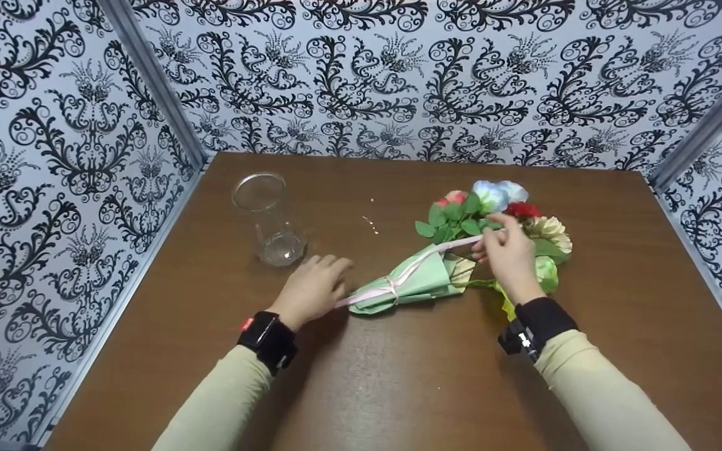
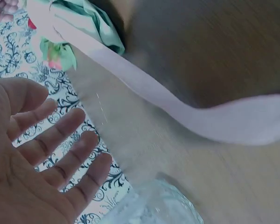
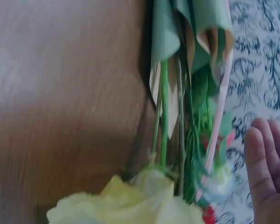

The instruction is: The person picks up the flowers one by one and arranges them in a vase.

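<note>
A bouquet lies on the table, its stems wrapped in light green paper [image 1: 427, 275]. A pale pink ribbon [image 1: 412, 265] is tied round the wrap, one tail trailing toward the flowers and the other toward the left hand. The left hand [image 1: 316, 288] hovers by the narrow end of the wrap; in the left wrist view its fingers are spread, apart from the ribbon [image 2: 144, 86]. Over the blooms, the right hand [image 1: 511, 257] is beside the ribbon's far tail. Straight fingers [image 3: 259, 163] show in the right wrist view, with the ribbon [image 3: 219, 112] passing beside them.
A clear glass vase [image 1: 279, 241] stands at the back left. Blue flowers [image 1: 492, 195], a red flower [image 1: 522, 210] and a cream flower [image 1: 552, 233] fan out at the bouquet's head. Small white bits [image 1: 370, 224] lie on the brown table [image 1: 386, 388]. Patterned walls [image 1: 392, 81] enclose the back and sides.
</note>
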Tool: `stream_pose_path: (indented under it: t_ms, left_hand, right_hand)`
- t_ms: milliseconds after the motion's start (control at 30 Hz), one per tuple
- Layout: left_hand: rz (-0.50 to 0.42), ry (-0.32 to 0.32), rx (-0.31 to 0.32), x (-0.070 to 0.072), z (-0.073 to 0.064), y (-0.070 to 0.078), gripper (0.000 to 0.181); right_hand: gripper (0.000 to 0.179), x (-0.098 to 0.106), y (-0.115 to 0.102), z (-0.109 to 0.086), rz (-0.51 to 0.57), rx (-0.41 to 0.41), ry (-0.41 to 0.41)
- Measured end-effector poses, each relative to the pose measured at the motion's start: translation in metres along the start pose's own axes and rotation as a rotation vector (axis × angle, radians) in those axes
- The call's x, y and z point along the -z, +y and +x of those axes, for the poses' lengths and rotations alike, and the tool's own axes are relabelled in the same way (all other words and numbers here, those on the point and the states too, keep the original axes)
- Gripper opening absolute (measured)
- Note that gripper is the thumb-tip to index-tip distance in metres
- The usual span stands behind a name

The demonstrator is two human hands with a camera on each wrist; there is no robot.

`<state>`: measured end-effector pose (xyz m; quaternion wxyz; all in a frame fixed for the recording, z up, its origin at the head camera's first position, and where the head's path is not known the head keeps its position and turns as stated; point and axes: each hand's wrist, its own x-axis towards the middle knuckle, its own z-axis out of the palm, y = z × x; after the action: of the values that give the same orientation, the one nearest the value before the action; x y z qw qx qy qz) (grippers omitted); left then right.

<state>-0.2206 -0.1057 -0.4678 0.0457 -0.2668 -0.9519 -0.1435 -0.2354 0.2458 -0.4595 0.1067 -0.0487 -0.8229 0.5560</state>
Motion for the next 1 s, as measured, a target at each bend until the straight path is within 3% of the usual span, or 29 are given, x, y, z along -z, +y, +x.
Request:
stream_pose_path:
  t_ms: [333, 633, 833, 1000]
  left_hand:
    - [-0.042, -0.073, -0.086, -0.014, 0.013, 0.024, 0.043]
    - [-0.042, -0.16, -0.048, -0.03, 0.02, 0.034, 0.059]
    - [0.006, -0.131, -0.084, -0.037, 0.022, 0.037, 0.055]
    - [0.039, -0.104, -0.117, -0.04, 0.022, 0.038, 0.047]
  right_hand:
    - [0.022, -0.036, -0.007, -0.019, -0.217, 0.186, -0.125]
    - [0.016, -0.068, -0.009, -0.036, -0.35, 0.353, -0.268]
    - [0.013, -0.083, -0.004, -0.045, -0.417, 0.427, -0.329]
    - [0.015, -0.092, 0.0, -0.051, -0.517, 0.406, -0.376]
